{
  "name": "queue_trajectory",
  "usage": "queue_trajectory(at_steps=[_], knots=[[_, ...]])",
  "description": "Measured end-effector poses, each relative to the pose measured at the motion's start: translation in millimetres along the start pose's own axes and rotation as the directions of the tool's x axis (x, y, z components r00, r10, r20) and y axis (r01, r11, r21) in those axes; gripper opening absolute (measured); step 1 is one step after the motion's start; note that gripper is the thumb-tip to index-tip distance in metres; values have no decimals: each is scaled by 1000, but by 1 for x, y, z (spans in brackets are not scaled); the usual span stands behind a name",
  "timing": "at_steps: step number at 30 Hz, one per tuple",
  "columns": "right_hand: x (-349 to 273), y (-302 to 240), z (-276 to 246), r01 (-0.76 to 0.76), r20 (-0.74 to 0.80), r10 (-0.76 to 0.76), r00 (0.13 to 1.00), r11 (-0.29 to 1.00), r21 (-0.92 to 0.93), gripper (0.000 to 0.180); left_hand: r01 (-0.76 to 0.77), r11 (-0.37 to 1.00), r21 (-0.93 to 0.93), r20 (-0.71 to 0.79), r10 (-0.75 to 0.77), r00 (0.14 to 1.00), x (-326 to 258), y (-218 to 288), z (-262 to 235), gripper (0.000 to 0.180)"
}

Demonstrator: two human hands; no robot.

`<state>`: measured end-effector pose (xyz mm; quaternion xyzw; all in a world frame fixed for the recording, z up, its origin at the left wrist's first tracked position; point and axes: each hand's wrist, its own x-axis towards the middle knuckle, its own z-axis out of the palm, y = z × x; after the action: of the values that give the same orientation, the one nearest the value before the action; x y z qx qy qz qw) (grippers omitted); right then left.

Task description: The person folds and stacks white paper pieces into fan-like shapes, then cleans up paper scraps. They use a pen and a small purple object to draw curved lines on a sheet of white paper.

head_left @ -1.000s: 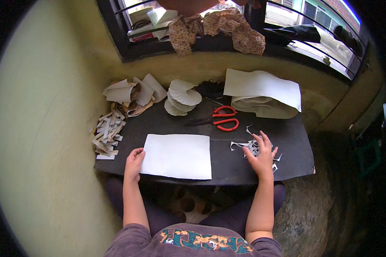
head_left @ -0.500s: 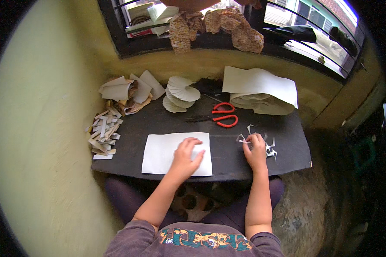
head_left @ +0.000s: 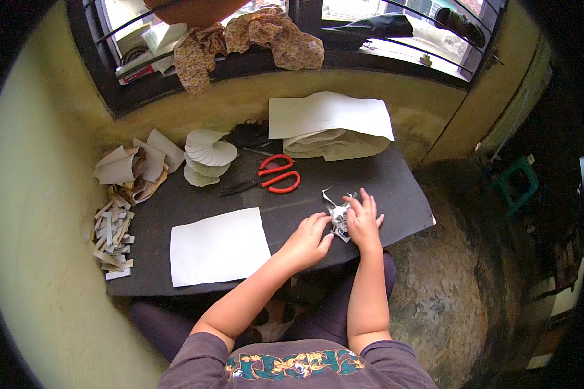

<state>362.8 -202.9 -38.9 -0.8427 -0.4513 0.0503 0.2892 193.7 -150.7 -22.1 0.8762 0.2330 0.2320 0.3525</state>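
Observation:
A small heap of curled white paper scraps [head_left: 339,219] lies between my hands on the right part of the black tabletop. My left hand [head_left: 307,242] is at the heap's left side, fingers curved with the thumb apart from them. On the heap's right side rests my right hand [head_left: 365,223], its fingers spread over the edge of the scraps. Left of my hands, a blank white paper sheet [head_left: 220,247] lies flat near the front edge. Beyond the scraps are scissors with red handles [head_left: 280,181], their dark blades pointing left.
At the table's back, a fanned stack of white rounded paper pieces [head_left: 207,155] stands beside a large folded roll of white sheets [head_left: 331,123]. Several short strips [head_left: 112,233] and crumpled papers [head_left: 143,162] crowd the left edge. A barred window [head_left: 344,39] with patterned cloth [head_left: 259,39] is behind.
My left hand has left the white sheet and moved right to the scraps. My right hand has spread over them, and they sit closer together. The whole view has turned to the right.

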Motion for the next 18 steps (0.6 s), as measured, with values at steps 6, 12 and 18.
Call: queue_trajectory(at_steps=[6,12,18], knots=[[-12,-15,-13,128,249,-122,961,992,-11,54,36,989,-142,25,-33,999,12,-11,13,32],[-17,-17,-12,333,176,-334,926,942,37,65,184,894,-408,118,-148,982,16,-21,5,33],[-10,-28,-9,383,6,-426,905,818,429,54,147,680,-718,5,-205,979,14,-18,-6,24]])
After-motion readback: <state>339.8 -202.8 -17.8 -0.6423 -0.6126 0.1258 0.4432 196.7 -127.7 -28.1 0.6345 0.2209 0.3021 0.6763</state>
